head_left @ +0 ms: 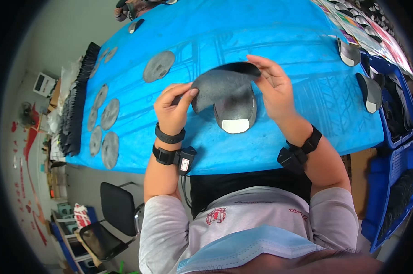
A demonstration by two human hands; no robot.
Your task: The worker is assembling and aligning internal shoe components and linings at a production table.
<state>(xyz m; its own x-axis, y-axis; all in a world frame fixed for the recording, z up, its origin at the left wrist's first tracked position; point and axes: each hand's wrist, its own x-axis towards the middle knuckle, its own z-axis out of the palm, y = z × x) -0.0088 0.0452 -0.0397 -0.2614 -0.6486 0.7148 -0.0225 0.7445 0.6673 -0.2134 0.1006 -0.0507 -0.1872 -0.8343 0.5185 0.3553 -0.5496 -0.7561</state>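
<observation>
A thin, curved dark grey piece [222, 86], bent like an arch, is held up over the table by both hands. My left hand [172, 106] pinches its left end between thumb and fingers. On its right end, my right hand [276, 89] has a similar grip, with the index finger stretched past the edge. Below and partly behind the arch rests a rounded grey shell-like piece [248, 107] with a white rectangular patch [235, 125] at its near end. The held piece hides its far part.
Flat grey ovals [159, 66] lie on the blue-covered table [206, 153], several in a left group [109, 114]. A dark stacked row [74, 105] lines the left edge. Curved pieces [371, 92] lie at right, beside blue crates [391, 192]. A black chair [116, 201] stands behind left.
</observation>
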